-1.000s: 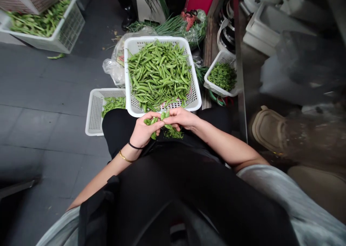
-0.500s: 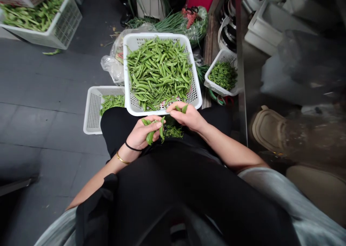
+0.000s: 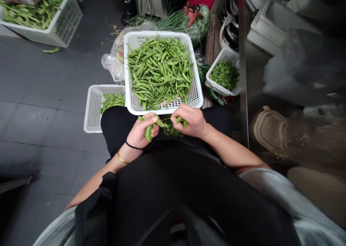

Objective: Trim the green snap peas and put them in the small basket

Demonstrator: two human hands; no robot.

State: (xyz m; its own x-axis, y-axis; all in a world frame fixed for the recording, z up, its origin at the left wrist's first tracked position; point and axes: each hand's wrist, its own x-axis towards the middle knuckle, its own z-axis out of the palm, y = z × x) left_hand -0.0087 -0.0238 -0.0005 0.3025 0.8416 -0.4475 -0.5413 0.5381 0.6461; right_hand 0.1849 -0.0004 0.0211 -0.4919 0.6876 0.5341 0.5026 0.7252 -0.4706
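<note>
My left hand (image 3: 142,130) is closed around several green pea pods (image 3: 148,133), one of them pinched between thumb and finger and pointing to the right. A thin green string (image 3: 165,119) stretches from that pod's tip to my right hand (image 3: 190,120). The right fingers are curled shut, with pea pods (image 3: 182,122) poking out of them. Just beyond both hands, a white perforated basket (image 3: 163,111) piled with pea pods (image 3: 162,71) rests at my knees. Green trimmings (image 3: 173,131) lie below, between my legs.
A smaller white basket (image 3: 92,109) with some pods stands at left on the tiled floor (image 3: 40,130). Another basket (image 3: 222,91) of leafy greens is at right, beside a metal edge (image 3: 243,94). Farther off are a pod-filled crate (image 3: 62,27), spring onions (image 3: 175,22) and a person's boot (image 3: 128,13).
My right hand has turned and closed, drawing a string from the pod in my left hand. The left-hand pod now points to the right.
</note>
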